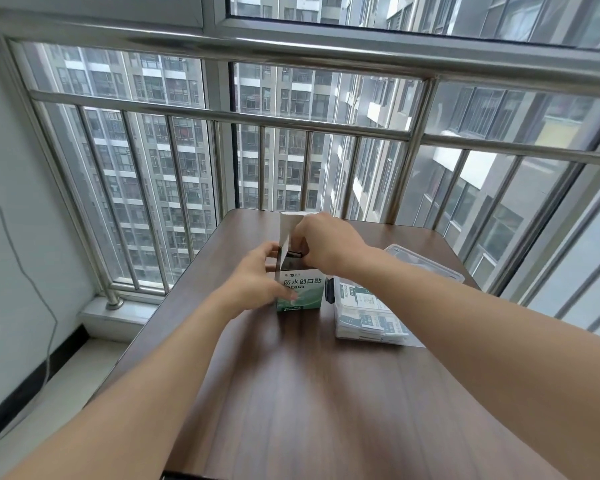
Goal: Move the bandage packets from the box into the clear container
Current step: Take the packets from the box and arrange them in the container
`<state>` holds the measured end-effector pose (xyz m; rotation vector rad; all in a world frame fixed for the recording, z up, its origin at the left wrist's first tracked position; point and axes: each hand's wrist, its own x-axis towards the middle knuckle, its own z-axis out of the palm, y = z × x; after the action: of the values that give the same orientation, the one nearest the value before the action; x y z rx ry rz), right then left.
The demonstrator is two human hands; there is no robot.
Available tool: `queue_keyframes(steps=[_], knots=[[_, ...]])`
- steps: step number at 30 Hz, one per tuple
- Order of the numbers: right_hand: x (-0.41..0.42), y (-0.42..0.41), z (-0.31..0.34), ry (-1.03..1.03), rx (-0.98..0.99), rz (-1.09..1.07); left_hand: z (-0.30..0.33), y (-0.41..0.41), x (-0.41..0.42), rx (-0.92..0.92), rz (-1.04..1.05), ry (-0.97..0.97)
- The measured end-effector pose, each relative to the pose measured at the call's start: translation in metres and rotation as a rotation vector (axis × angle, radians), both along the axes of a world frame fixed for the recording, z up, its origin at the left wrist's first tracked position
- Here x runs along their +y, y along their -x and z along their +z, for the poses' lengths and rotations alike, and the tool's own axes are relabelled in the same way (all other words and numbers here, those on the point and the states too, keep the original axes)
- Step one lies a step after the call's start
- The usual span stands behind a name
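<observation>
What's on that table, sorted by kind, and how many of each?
Bandage box: 1
Clear container: 1
Clear lid: 1
Total: 3
The bandage packets lying in the container overlap too much to count.

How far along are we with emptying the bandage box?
Partly done: several packets already lie in the clear container, its lid set behind. In hand: the left hand steadies the box while the right hand reaches into its open top. How many remain inside is hidden.
</observation>
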<state>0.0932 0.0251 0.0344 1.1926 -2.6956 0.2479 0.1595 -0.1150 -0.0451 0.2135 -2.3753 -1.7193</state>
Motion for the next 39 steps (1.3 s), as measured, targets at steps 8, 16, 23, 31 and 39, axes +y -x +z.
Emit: queue_keyframes(steps=[8, 16, 23, 31, 39], knots=[[-0.003, 0.004, 0.001, -0.021, -0.020, -0.036, 0.001, -0.001, 0.000, -0.004, -0.014, -0.005], [-0.011, 0.003, 0.003, -0.126, 0.067, -0.014, 0.004, 0.002, 0.001, -0.010, -0.024, -0.005], [-0.011, 0.008, 0.000, -0.167, 0.097, -0.004, 0.002, 0.003, -0.001, -0.019, -0.013, -0.011], [-0.006, 0.006, 0.004, -0.067, 0.035, -0.019, 0.001, 0.002, -0.002, -0.023, 0.001, -0.008], [-0.007, 0.002, 0.007, -0.102, 0.005, 0.031, 0.004, 0.003, -0.001, -0.032, -0.002, 0.001]])
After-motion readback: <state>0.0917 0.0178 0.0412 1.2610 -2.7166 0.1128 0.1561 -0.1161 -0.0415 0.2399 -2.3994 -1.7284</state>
